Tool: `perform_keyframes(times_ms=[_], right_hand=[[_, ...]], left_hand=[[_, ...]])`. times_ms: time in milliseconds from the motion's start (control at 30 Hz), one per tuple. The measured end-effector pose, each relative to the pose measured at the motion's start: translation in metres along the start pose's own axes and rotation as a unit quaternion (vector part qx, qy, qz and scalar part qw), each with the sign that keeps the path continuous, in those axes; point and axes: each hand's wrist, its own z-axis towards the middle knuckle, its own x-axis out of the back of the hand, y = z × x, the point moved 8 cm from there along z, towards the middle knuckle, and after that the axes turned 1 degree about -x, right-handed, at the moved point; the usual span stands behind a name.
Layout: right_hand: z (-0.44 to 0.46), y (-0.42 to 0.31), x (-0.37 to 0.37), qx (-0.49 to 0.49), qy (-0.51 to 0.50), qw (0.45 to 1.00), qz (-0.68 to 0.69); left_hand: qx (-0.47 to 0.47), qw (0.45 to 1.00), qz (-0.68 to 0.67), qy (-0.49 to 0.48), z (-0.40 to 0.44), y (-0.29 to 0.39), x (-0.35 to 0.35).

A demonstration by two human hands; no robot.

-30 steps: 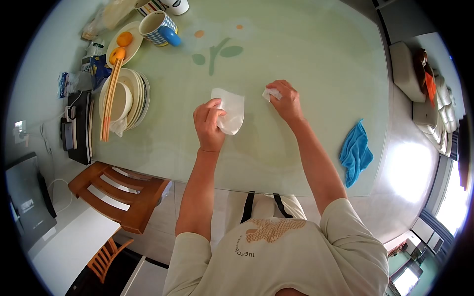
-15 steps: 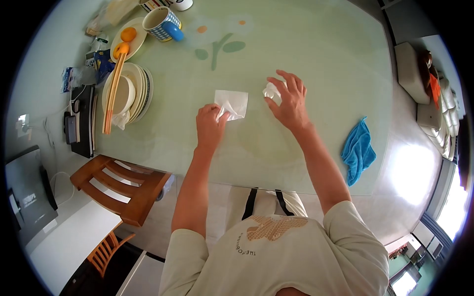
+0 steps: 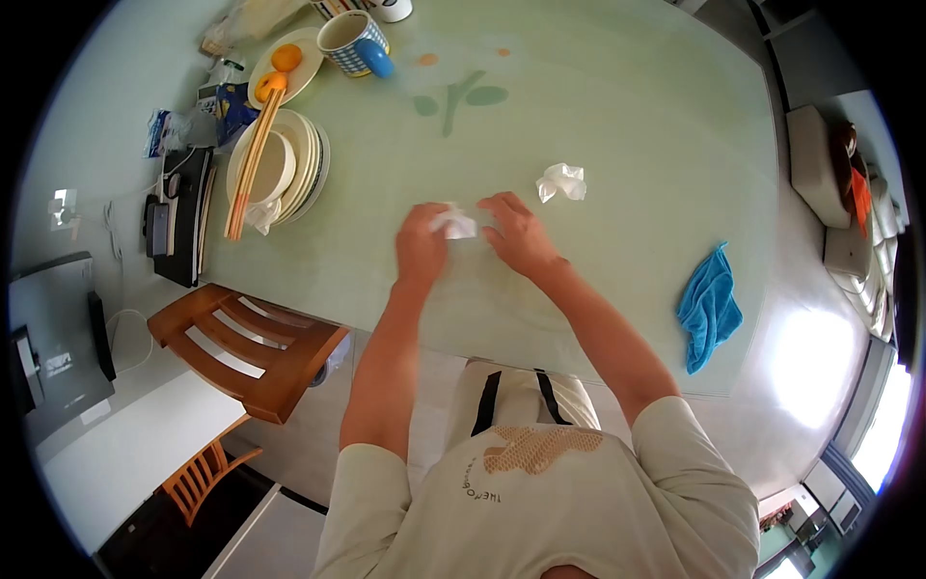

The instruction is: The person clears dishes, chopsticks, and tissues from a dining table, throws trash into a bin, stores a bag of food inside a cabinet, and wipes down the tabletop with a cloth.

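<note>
My left hand (image 3: 422, 241) grips a white paper napkin (image 3: 456, 223), its fingers closed round one side while the crumpled rest sticks out to the right. Just right of that napkin is my right hand (image 3: 521, 234), fingers parted and curved, with nothing in it. A small gap separates its fingertips from the paper. Beyond my right hand, a second crumpled napkin (image 3: 562, 182) lies by itself on the pale green table (image 3: 617, 289).
Stacked plates (image 3: 313, 174) with a bowl (image 3: 275, 166) and chopsticks (image 3: 253, 169) stand at the left. Behind them are a plate of oranges (image 3: 285, 58) and a checked mug (image 3: 353, 43). A blue cloth (image 3: 710, 309) lies at the right; a wooden chair (image 3: 253, 352) stands front left.
My right hand has let go of the crumpled napkin and moved left toward the other one. The napkin in my left hand, flat before, is now bunched up.
</note>
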Motion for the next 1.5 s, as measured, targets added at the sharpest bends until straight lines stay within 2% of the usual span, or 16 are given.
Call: perform_keyframes(times_ms=[67, 233, 300, 433, 533, 667, 800, 833, 900, 967, 1033, 1100, 1167, 1233, 1300, 1500], right_hand=[[-0.009, -0.015, 0.026, 0.068, 0.068, 0.995, -0.027], [-0.017, 0.002, 0.043, 0.029, 0.068, 0.997, -0.002], [-0.019, 0.005, 0.045, 0.021, 0.069, 0.997, -0.005], [-0.023, 0.006, 0.050, 0.019, 0.075, 0.997, -0.017], [-0.028, 0.003, 0.064, 0.033, 0.112, 0.991, -0.064], [-0.031, -0.010, 0.093, 0.074, 0.183, 0.954, -0.226], [-0.011, 0.033, 0.102, 0.004, 0.158, 0.957, -0.243], [-0.009, 0.039, 0.099, 0.004, 0.160, 0.957, -0.243], [0.000, 0.055, 0.086, -0.035, 0.094, 0.970, -0.220], [0.007, 0.059, 0.091, -0.041, 0.077, 0.975, -0.204], [0.017, 0.067, 0.100, -0.047, 0.061, 0.979, -0.188], [0.028, 0.076, 0.140, -0.040, 0.143, 0.984, -0.102], [0.044, 0.099, 0.192, -0.185, 0.158, 0.965, -0.099], [0.066, 0.159, 0.238, -0.214, 0.192, 0.958, -0.005], [0.082, 0.184, 0.272, -0.245, 0.201, 0.943, 0.102], [0.121, 0.222, 0.308, -0.341, 0.178, 0.921, 0.062]], left_hand=[[0.123, 0.986, -0.004, 0.109, -0.009, -0.051, 0.047], [0.213, 0.915, -0.029, 0.341, -0.053, -0.172, 0.161], [0.449, 0.755, -0.222, 0.424, -0.088, -0.218, 0.171], [0.391, 0.674, -0.289, 0.556, -0.074, -0.267, 0.197], [0.409, 0.712, -0.248, 0.513, -0.037, -0.317, 0.220], [0.408, 0.831, -0.129, 0.355, 0.011, -0.368, 0.244], [0.305, 0.902, 0.019, 0.307, 0.011, -0.303, 0.240], [0.302, 0.902, 0.018, 0.307, 0.006, -0.283, 0.232], [0.373, 0.820, -0.084, 0.426, -0.027, -0.250, 0.213], [0.354, 0.838, -0.053, 0.411, -0.042, -0.216, 0.190], [0.260, 0.899, 0.054, 0.347, -0.050, -0.166, 0.155], [0.201, 0.934, 0.104, 0.277, -0.056, -0.127, 0.116], [0.195, 0.943, 0.162, 0.214, -0.056, -0.107, 0.089], [0.187, 0.946, 0.219, 0.150, -0.046, -0.097, 0.069], [0.213, 0.892, 0.381, 0.118, -0.041, -0.091, 0.064], [0.220, 0.895, 0.369, 0.118, -0.038, -0.087, 0.063]])
